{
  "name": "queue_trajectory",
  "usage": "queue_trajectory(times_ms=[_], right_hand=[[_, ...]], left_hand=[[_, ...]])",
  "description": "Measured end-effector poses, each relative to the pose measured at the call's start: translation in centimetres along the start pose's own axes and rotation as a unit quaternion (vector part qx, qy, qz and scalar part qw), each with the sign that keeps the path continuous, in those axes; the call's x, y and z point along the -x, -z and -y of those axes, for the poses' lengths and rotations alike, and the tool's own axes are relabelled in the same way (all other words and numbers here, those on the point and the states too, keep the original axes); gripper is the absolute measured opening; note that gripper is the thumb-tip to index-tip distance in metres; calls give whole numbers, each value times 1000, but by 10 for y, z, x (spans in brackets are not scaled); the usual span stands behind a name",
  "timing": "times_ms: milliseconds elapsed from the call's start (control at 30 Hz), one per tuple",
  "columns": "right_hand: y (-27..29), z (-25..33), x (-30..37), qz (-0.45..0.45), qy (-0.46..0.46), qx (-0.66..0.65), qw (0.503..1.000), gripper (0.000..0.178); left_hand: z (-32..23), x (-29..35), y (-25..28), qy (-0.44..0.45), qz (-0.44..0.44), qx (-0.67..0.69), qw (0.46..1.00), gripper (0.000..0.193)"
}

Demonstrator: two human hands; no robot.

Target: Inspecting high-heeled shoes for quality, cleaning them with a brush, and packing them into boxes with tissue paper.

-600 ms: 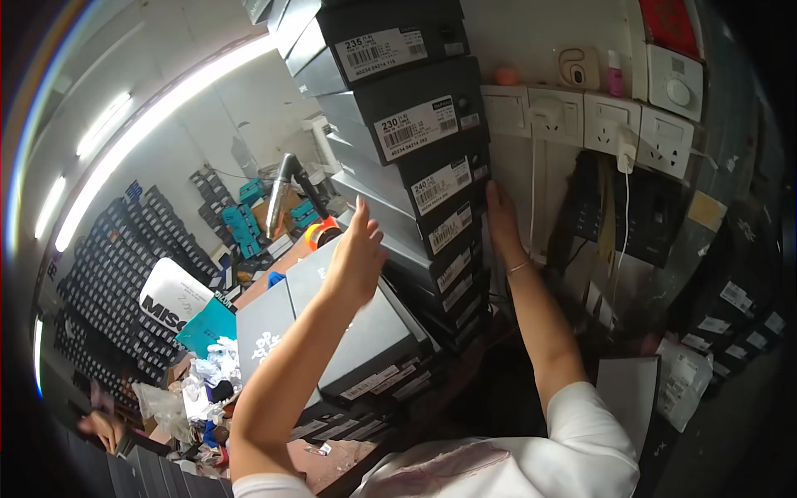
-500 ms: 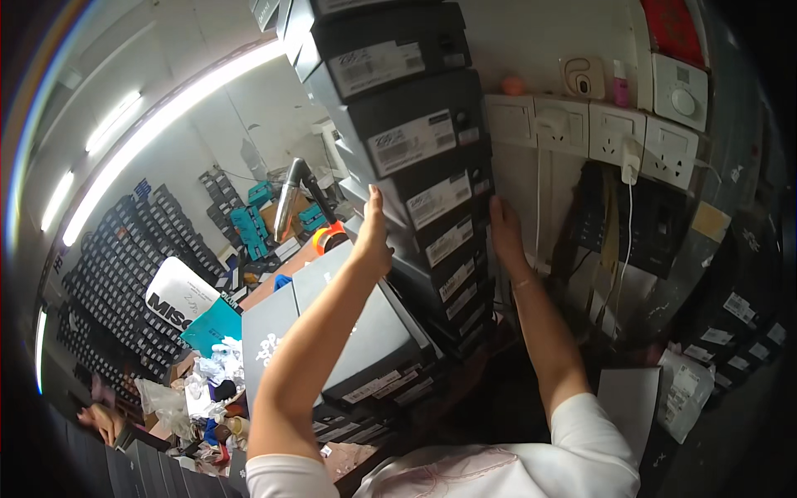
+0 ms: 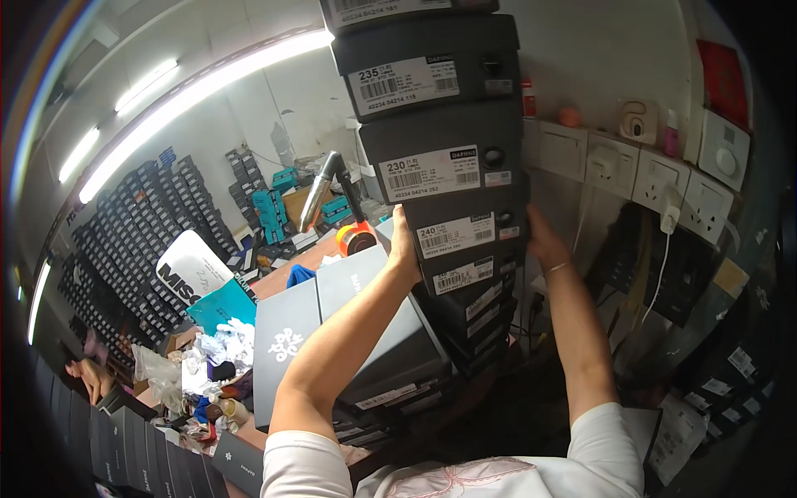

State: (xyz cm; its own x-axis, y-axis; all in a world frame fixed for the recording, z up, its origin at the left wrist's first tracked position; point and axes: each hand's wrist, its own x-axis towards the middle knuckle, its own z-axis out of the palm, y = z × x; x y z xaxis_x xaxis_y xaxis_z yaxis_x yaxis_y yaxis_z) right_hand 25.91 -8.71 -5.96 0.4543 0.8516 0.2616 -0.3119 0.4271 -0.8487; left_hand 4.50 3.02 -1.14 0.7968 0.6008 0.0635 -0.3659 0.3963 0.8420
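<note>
A tall stack of dark grey shoeboxes (image 3: 448, 174) with white end labels rises in front of me and runs out of the top of the view. Flat against the left side of one box partway up is my left hand (image 3: 404, 249). My right hand (image 3: 544, 239) presses the opposite side at about the same height, its fingertips partly hidden behind the edge. Between them the two hands grip that box, with several more resting on top. Lower boxes (image 3: 486, 319) narrow away beneath. Just left of the stack, grey shoeboxes with lids (image 3: 378, 319) stand under my left forearm.
Wall sockets (image 3: 610, 166) with a plugged-in white cable (image 3: 656, 274) line the right wall. At left lie a teal box (image 3: 222, 307), crumpled paper (image 3: 228, 340) and an orange tape roll (image 3: 355, 241). Shoebox stacks (image 3: 141, 266) fill the far wall. Another person's hand (image 3: 90, 378) shows lower left.
The upper boxes have come nearer and straightened, with their labels facing me more squarely. Both hands have moved with them, still on the sides. The view has shifted left.
</note>
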Motion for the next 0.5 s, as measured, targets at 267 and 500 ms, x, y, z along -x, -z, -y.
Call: queue_trajectory(times_ms=[267, 500], right_hand=[[-18, 9, 29, -2, 21, -16, 1000, 50], [-62, 33, 49, 76, 43, -16, 996, 56]], left_hand=[[-15, 22, 7, 48, 61, 3, 997, 87], [-36, 63, 8, 10, 81, -2, 997, 92]])
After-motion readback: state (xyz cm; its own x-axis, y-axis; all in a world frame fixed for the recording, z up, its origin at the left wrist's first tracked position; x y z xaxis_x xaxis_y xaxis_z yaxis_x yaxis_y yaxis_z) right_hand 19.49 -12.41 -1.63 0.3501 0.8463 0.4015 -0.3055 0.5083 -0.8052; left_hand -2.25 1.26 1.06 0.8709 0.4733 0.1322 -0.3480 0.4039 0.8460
